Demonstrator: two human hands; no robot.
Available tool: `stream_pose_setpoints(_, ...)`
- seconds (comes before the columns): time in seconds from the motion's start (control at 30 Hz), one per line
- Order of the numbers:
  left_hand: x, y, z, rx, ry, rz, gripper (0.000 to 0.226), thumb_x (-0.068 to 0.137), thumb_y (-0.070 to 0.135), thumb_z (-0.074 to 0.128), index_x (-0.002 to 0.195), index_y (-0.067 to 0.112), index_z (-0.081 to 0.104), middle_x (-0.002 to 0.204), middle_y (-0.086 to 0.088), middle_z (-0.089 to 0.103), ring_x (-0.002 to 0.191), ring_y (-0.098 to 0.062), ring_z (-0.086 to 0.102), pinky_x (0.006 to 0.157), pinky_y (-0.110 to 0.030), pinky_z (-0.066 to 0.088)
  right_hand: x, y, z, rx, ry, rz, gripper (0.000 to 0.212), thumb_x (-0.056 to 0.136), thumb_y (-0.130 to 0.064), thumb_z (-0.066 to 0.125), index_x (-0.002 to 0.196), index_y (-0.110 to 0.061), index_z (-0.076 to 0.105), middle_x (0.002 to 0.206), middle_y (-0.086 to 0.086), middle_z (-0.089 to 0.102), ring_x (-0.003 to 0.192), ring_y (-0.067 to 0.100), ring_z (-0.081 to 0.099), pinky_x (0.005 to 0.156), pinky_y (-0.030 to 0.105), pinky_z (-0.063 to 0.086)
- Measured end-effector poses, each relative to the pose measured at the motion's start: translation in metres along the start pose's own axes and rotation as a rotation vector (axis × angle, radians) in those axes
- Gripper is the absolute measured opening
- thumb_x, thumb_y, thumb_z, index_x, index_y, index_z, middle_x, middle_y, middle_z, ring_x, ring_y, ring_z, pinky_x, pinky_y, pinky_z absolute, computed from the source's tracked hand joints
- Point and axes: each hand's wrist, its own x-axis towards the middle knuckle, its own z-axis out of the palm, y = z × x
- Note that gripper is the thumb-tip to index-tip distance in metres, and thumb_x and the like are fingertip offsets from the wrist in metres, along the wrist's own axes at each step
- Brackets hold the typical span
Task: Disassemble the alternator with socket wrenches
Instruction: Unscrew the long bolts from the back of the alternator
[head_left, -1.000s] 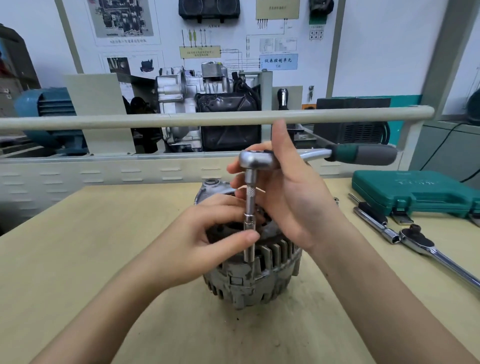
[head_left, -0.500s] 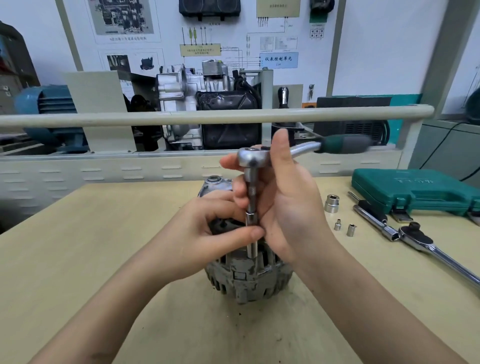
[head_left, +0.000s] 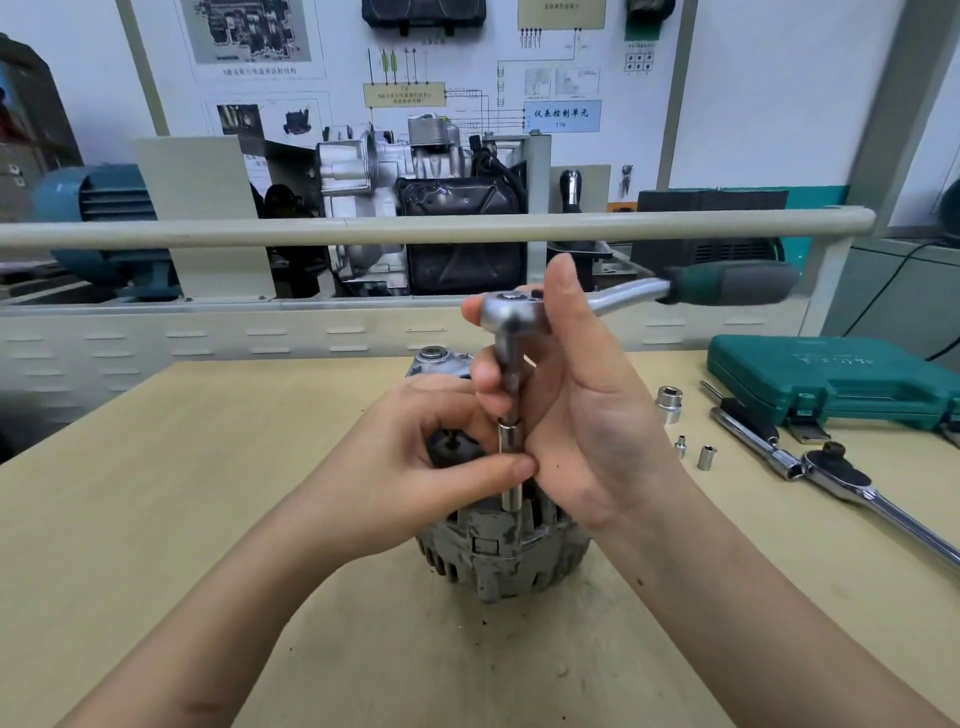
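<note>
The right hand (head_left: 582, 415) has its grip curled round the head and upright extension of the socket wrench (head_left: 511, 332); the left hand (head_left: 415, 467) pinches the socket shaft (head_left: 510, 452) lower down. The shaft stands vertical on the alternator (head_left: 498, 556), which sits mid-table (head_left: 156, 493); the green handle (head_left: 727, 283) points right. Farther right lie loose sockets (head_left: 669, 404), a second ratchet (head_left: 841, 478) and a closed green tool case (head_left: 831, 379), its contents hidden.
</note>
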Motion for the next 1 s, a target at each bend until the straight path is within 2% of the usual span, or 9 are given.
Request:
stream_pose_setpoints(0.2,-0.0021,0.001,-0.0012,0.067,-0.1,-0.04,0.019,0.073,0.029,0.063,0.058,0.018,0.063,0.068,0.018,0.055,0.078,0.01,0.05,0.071,-0.004,0.033,0.0034,-0.0002,0.0002,-0.018,0.045,0.04,0.047,0.071,-0.049,0.043,0.071,-0.007,0.065,0.067,0.0,0.068,0.042,0.008,0.053,0.041,0.015,0.04)
stream_pose_setpoints(0.37,-0.0016,0.0,0.0013,0.19,0.005,0.026,0.028,0.069,0.046,0.064,0.053,0.024,0.056,0.08,0.037,0.052,0.091,0.016,0.043,0.087,-0.027,0.032,0.0015,-0.0012,-0.0002,-0.005,0.029,0.035,0.064,0.063,-0.044,0.053,0.111,-0.003,0.052,0.059,-0.002,0.063,0.041,0.007,0.05,0.041,0.016,0.038)
stream_pose_setpoints(0.5,-0.0004,0.0011,0.0024,0.174,0.03,0.024,0.03,0.067,0.051,0.057,0.048,0.033,0.043,0.08,0.032,0.053,0.094,0.012,0.044,0.097,-0.045,0.034,-0.0005,-0.002,0.0002,0.033,0.031,-0.018,0.06,0.057,-0.036,0.06,0.109,-0.009,0.05,0.066,0.004,0.054,0.046,0.008,0.052,0.043,0.018,0.042)
stream_pose_setpoints(0.63,-0.0002,-0.001,-0.0002,0.103,-0.06,-0.033,0.038,0.07,0.049,0.068,0.062,0.011,0.067,0.081,0.008,0.061,0.09,0.003,0.052,0.089,-0.023,0.039,0.0009,0.0007,-0.0018,-0.016,0.035,0.036,0.073,0.063,-0.047,0.053,0.113,0.008,0.055,0.064,0.0,0.063,0.048,0.007,0.055,0.047,0.018,0.045)
stream_pose_setpoints(0.7,-0.0022,0.0019,-0.001,0.035,-0.106,-0.077,0.034,0.075,0.038,0.07,0.065,0.005,0.068,0.077,0.015,0.059,0.08,0.008,0.051,0.073,-0.006,0.037,0.0034,0.0024,-0.0039,-0.033,0.032,0.049,0.055,0.069,-0.05,0.046,0.085,-0.002,0.069,0.062,-0.002,0.066,0.044,0.006,0.053,0.043,0.016,0.042)
stream_pose_setpoints(0.8,-0.0024,0.0006,0.0,0.013,-0.105,-0.101,0.023,0.072,0.029,0.065,0.064,0.007,0.065,0.078,0.028,0.056,0.082,0.011,0.049,0.073,-0.004,0.034,0.0041,0.0009,-0.0021,-0.009,0.038,0.044,0.048,0.073,-0.05,0.041,0.055,-0.016,0.071,0.062,-0.001,0.065,0.039,0.007,0.047,0.038,0.015,0.038)
stream_pose_setpoints(0.87,-0.0018,-0.001,0.0002,0.053,-0.079,-0.075,0.026,0.07,0.037,0.067,0.062,0.013,0.062,0.084,0.03,0.056,0.089,0.01,0.049,0.084,-0.013,0.035,0.0032,0.0008,-0.002,-0.019,0.038,0.05,0.047,0.072,-0.05,0.043,0.066,-0.013,0.071,0.058,-0.001,0.062,0.04,0.006,0.046,0.039,0.016,0.038)
stream_pose_setpoints(0.93,-0.0022,-0.0015,0.0008,0.115,-0.052,-0.026,0.029,0.068,0.048,0.06,0.06,0.02,0.061,0.091,0.023,0.056,0.097,0.007,0.049,0.096,-0.032,0.036,0.0023,0.0013,-0.0018,-0.027,0.031,0.055,0.061,0.069,-0.049,0.048,0.096,0.004,0.062,0.053,-0.003,0.06,0.04,0.007,0.045,0.04,0.016,0.037)
stream_pose_setpoints(1.0,-0.003,-0.0008,0.0019,0.144,-0.021,-0.014,0.027,0.067,0.051,0.056,0.055,0.027,0.056,0.094,0.02,0.054,0.099,0.005,0.049,0.1,-0.041,0.034,0.0014,0.0003,-0.0021,-0.015,0.031,0.042,0.074,0.062,-0.047,0.054,0.116,0.003,0.051,0.053,-0.004,0.058,0.04,0.008,0.044,0.042,0.017,0.036)
